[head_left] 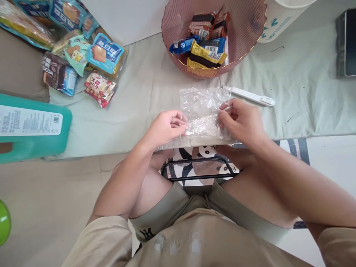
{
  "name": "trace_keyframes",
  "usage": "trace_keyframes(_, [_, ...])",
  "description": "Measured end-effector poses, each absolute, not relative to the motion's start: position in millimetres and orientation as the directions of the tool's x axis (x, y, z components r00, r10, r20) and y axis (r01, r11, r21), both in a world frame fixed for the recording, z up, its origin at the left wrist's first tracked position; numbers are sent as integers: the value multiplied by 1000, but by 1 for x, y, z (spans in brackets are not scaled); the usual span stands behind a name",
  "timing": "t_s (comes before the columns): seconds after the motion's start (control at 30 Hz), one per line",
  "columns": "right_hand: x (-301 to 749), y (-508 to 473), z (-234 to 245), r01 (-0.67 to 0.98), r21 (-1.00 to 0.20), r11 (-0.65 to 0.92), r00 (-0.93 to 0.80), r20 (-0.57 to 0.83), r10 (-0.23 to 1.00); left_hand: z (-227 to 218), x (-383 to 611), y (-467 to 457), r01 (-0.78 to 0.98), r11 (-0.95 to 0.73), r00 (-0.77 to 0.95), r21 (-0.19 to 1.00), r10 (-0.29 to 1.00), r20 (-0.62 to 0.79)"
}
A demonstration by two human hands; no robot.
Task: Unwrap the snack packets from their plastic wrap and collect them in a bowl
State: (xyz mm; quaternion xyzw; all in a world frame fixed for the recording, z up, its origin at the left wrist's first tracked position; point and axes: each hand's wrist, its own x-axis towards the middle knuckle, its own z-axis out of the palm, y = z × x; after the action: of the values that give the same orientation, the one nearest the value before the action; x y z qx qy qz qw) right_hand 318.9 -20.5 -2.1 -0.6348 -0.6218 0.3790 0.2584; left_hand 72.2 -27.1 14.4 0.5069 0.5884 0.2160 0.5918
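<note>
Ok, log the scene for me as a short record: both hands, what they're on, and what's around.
Left grip: on the left edge of the clear plastic bag
Right grip: on the bag's right edge
Bag: crinkled, near the front edge of the pale green cloth; contents unclear
Nearest tool: slim white tool, just beyond the right hand
Behind bag: pink ribbed bowl with brown, blue and yellow packets
Far left: snack packs; teal container
Right of bowl: white cup

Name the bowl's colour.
The bowl is translucent pink, edged in gold; it shows best in the head view.
</note>
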Motion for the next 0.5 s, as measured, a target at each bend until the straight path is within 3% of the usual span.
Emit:
trace_keyframes(0.17, [317,-20,1,678,-733,-51,-78,-141,987,13,76,-24,306,357,99,883,910,-402])
trace_keyframes(0.5, [322,-25,-6,712,-694,108,-146,5,989,0,83,-21,643,104,17,759,989,-150])
